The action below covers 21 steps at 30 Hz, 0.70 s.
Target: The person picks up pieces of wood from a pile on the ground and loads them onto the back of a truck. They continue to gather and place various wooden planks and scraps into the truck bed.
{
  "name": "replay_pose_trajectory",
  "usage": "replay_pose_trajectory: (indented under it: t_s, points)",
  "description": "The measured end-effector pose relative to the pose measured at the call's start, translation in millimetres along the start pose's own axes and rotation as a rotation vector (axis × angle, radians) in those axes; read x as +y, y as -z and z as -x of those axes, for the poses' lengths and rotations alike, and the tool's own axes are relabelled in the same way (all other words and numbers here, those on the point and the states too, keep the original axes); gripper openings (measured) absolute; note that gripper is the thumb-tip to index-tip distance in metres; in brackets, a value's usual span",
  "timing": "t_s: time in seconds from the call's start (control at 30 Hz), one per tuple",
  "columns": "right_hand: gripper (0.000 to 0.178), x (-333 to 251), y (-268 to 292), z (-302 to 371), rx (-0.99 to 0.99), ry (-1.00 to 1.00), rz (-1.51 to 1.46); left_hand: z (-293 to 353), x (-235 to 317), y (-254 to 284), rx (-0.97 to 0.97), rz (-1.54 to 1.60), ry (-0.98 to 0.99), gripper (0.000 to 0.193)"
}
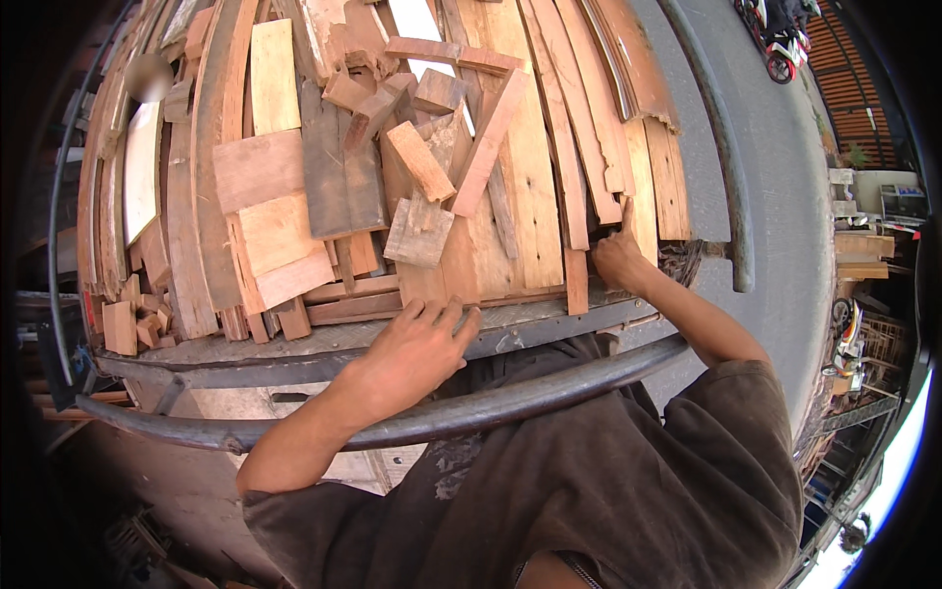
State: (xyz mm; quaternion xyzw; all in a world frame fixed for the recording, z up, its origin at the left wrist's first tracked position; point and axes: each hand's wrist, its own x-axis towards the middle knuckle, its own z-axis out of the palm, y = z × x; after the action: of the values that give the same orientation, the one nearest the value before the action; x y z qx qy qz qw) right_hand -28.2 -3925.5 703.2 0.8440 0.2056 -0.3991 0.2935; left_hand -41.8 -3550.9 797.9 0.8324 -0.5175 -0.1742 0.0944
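Wood planks and offcuts lie stacked on a flatbed in front of me. My left hand [417, 351] rests at the near edge of the load, its fingers spread and lightly bent against the end of a pale board [440, 280]. My right hand [624, 259] is at the right side of the stack, index finger stretched up to the end of a long narrow plank [589, 128]. Its other fingers are partly curled, and nothing shows in them. Beside it, a reddish narrow strip [576, 281] sticks out over the near edge.
Loose offcuts such as a reddish block [491, 142] lie on top of the boards. A bent metal rail [510, 398] crosses before my body; another tube [721, 128] runs along the right side. Beyond is a grey road [775, 255] with a parked motorcycle [780, 49].
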Motion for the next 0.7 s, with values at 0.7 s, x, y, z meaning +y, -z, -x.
replay_pose_trajectory:
  t_s: [0.7]
  points:
    - [0.074,-71,266,-50,0.822,-0.080,-0.563,4,-2,1,0.031,-0.143,0.003,0.062]
